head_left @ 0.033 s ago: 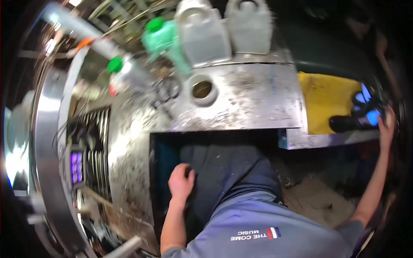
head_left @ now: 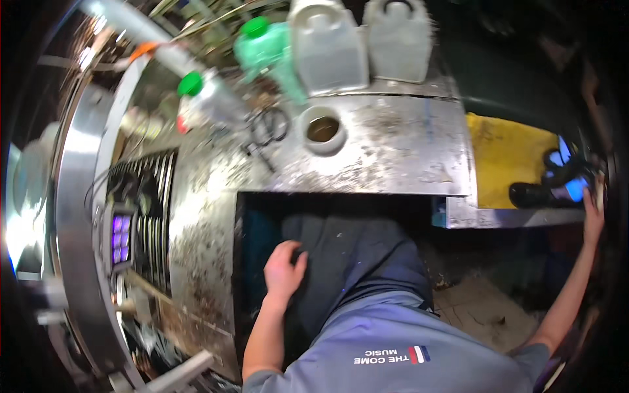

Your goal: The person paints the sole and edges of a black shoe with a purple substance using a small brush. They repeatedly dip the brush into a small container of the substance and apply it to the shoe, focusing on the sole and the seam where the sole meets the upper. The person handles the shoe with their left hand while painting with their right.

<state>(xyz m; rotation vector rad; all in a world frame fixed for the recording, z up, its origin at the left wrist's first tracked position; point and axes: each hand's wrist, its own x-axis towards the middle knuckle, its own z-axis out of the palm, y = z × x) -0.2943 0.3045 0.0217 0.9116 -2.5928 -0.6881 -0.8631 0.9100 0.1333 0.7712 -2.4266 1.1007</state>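
My left hand hovers over my dark trousers, beside the inner edge of the metal bench. Its fingers curl loosely with the thumb apart; no object shows in it. Far to the right, my right hand reaches to the end of a black device with blue-lit parts. The fingers there look bent around something pale and narrow at the dark rim of the picture, too blurred to name. Under the device lies a yellow sheet on the side table.
On the stained metal bench stand a white cup of brown liquid, black cables, green-capped bottles and two translucent jugs. At the left are a purple-lit panel and a curved metal rail.
The whole view has shifted slightly, so the bench things sit a little further right. Both hands keep nearly the same places.
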